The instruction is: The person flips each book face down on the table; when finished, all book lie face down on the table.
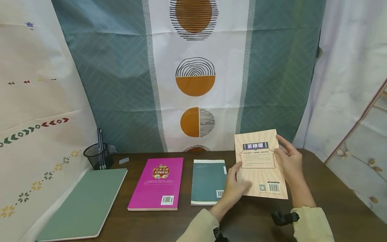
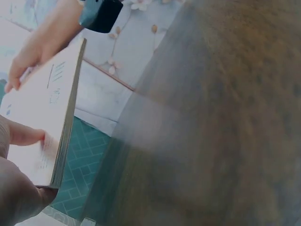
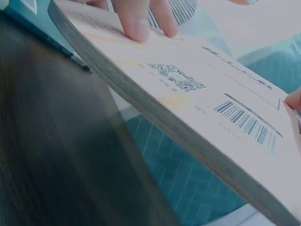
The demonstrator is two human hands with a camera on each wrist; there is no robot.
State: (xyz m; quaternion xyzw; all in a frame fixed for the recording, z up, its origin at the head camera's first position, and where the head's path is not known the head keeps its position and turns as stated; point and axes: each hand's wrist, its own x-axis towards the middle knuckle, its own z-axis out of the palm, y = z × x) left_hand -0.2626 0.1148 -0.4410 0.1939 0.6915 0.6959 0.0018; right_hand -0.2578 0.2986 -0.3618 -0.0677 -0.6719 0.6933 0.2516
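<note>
head — 2 hands hold beige paperback point(image 1: 260, 164) tilted above table point(image 1: 332, 201), long axis away; left hand point(image 1: 234, 188) pinches left edge, right hand point(image 1: 290, 159) right edge | left wrist — thumb on cover | right wrist — fingertips point(image 3: 136, 23) on back cover

I see a magenta book point(image 1: 157, 184) and a teal book point(image 1: 207, 182) flat on the dark table point(image 1: 332, 201), a green notebook point(image 1: 83, 205) at left, a mesh pen cup point(image 1: 97, 156) behind it.
</note>
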